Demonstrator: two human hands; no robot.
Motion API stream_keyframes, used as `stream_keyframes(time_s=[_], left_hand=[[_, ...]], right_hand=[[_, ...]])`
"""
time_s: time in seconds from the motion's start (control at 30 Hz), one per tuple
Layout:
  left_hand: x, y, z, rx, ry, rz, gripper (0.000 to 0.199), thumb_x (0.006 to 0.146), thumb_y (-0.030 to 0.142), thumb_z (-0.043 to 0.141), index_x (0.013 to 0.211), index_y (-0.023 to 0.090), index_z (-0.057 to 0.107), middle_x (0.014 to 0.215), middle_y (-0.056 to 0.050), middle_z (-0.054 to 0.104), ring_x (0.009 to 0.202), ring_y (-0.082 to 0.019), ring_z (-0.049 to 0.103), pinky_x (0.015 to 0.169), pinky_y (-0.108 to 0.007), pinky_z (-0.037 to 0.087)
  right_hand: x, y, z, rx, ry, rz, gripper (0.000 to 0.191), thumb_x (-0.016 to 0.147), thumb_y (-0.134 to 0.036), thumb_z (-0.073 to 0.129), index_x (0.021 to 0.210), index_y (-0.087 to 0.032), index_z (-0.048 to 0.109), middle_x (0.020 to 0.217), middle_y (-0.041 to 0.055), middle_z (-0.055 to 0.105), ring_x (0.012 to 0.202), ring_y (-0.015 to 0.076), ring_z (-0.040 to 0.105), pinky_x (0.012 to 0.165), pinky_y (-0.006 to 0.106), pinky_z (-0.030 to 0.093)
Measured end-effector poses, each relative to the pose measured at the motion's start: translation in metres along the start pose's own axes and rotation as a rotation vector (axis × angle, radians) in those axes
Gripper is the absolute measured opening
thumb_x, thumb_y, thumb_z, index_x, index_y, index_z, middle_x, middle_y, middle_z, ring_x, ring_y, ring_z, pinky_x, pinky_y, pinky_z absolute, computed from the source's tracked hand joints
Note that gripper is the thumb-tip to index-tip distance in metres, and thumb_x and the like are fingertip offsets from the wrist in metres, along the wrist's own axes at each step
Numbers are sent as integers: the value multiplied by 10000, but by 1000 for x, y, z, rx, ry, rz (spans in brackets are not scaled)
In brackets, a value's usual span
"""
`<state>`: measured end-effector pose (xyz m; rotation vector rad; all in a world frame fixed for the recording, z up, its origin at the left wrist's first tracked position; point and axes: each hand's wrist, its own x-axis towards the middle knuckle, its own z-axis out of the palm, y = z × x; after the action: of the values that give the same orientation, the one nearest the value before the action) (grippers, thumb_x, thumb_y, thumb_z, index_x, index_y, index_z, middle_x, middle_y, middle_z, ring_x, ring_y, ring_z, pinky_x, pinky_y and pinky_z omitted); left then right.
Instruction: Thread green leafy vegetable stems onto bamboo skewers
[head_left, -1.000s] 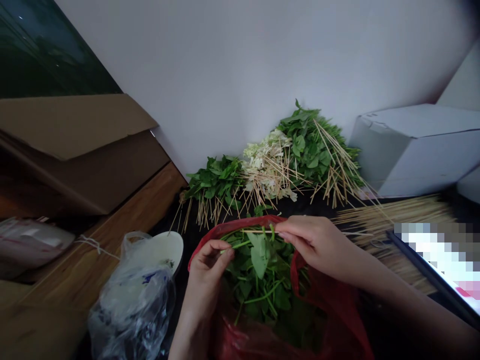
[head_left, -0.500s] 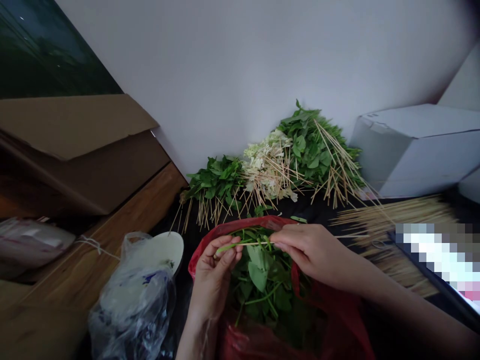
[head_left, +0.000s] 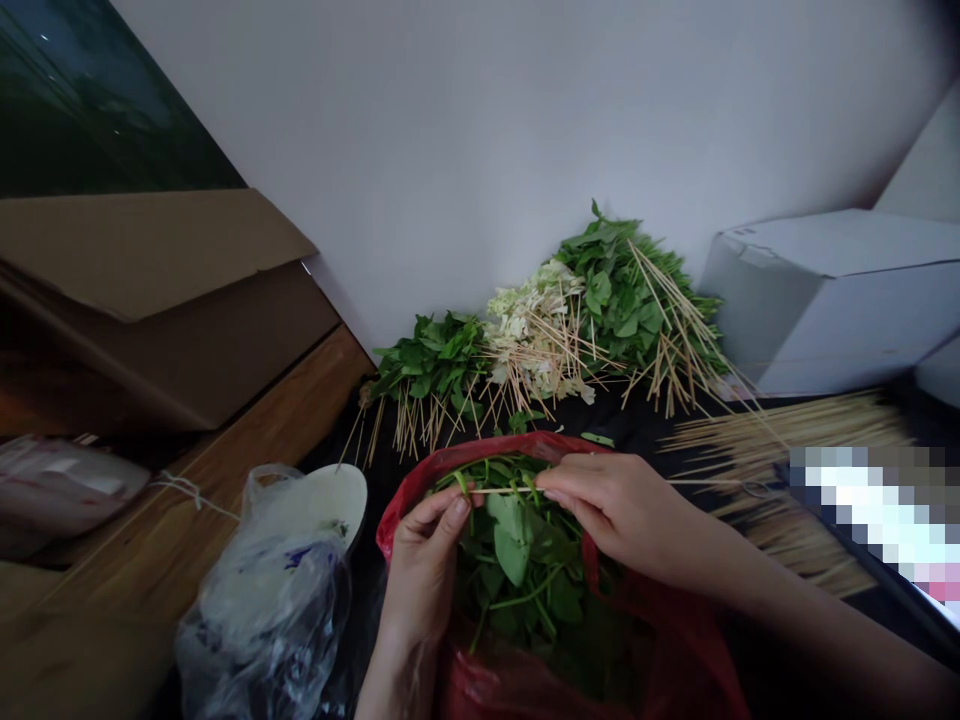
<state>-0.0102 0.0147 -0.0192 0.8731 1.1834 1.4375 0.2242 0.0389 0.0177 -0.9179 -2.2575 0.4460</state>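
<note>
My right hand is closed around a thin wooden skewer, which runs left from its fingers and out behind the palm. A green leafy stem is threaded on the skewer near the right fingertips, its leaf hanging below. At the skewer's left end, my left hand pinches another green stem, which stands across the tip; whether the tip has gone through it is hidden by the fingers. Both hands are over a red plastic bag filled with loose leafy greens.
Skewered greens, pale shredded-looking leaves and more greens lie against the wall. Bare skewers and a pixelated device are at right, below a white box. Left are a white plate, clear bag and cardboard box.
The stem in my left hand has turned from lying along the skewer to standing across its left end. My left fingers have shifted slightly; my right hand has barely moved.
</note>
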Motion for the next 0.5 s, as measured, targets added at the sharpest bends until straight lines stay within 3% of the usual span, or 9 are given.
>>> stream_keyframes(time_s=[0.13,0.3,0.5], left_hand=[[0,0,-2,-4,11,-13,305,673,392,907,894,202,821,915,-66,812,935,-240,729,875,-359,560],[-2,-1,1,9,4,-28,257,657,371,920,833,209,825,885,-59,808,859,-223,727,814,-340,567],[-4,-4,8,89,-135,15,189,663,360,913,748,216,825,883,-56,797,876,-231,716,834,-331,557]], right_hand=[[0,0,1,3,-10,3,287,994,-144,444,1000,-204,725,917,55,727,841,178,657,764,313,486],[1,-3,6,51,-35,34,273,994,-128,443,1012,-182,711,913,51,719,846,181,646,773,322,472],[1,-6,12,89,-60,4,266,1002,-158,442,967,-173,705,882,46,718,816,178,644,735,314,459]])
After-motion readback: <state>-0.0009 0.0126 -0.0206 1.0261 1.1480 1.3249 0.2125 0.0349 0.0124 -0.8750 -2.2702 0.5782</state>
